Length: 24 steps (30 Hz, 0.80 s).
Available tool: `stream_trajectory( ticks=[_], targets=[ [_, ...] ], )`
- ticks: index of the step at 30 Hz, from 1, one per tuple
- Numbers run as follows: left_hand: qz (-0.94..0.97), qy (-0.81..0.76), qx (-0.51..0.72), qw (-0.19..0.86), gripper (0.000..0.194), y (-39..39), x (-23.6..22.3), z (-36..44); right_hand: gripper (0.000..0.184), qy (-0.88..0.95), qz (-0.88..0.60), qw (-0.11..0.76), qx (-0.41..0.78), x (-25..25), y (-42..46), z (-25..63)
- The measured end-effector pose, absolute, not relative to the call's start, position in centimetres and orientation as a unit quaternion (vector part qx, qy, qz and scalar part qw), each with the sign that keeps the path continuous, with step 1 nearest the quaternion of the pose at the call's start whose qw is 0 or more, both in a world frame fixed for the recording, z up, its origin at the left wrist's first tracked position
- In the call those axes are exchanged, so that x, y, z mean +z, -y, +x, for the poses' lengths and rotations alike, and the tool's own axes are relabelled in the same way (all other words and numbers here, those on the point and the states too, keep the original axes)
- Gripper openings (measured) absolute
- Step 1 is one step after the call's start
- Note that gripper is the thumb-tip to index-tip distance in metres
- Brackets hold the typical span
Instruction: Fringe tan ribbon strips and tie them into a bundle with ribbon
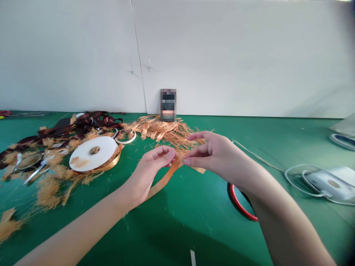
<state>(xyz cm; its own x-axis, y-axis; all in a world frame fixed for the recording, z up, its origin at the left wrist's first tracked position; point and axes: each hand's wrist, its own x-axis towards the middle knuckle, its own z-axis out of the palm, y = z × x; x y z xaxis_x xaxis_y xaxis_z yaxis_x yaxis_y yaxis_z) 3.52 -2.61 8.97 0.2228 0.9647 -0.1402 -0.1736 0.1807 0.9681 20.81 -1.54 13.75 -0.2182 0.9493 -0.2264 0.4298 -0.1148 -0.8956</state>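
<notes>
Between thumb and fingers my left hand (pixel 151 168) pinches a strip of orange-gold ribbon (pixel 165 178), whose length runs down behind that hand. My right hand (pixel 208 150) is closed at thumb and fingertips on the ribbon's frayed end, with its index finger lifted. Just beyond both hands lies a heap of frayed ribbon pieces (pixel 166 129) with long loose threads. Left of my left hand, a white ribbon spool (pixel 93 153) rests tilted, some gold ribbon wound beneath its disc.
Dark brown ribbon (pixel 91 123) and thread scraps (pixel 50 190) cover the left side, with scissors (pixel 34 173) among them. A red ring (pixel 240 203) lies under my right forearm. A white device with a cable (pixel 332 183) sits right. A phone-like object (pixel 168 105) leans on the white wall.
</notes>
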Motion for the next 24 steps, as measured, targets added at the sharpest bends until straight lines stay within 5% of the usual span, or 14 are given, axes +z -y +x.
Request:
stream_trajectory(
  ticks=[24],
  targets=[
    [0.358,-0.333,0.453,0.745,0.008,2.57,8.39,3.96,0.047,0.623,-0.556,0.251,0.49,14.29,1.77,20.81]
  ],
)
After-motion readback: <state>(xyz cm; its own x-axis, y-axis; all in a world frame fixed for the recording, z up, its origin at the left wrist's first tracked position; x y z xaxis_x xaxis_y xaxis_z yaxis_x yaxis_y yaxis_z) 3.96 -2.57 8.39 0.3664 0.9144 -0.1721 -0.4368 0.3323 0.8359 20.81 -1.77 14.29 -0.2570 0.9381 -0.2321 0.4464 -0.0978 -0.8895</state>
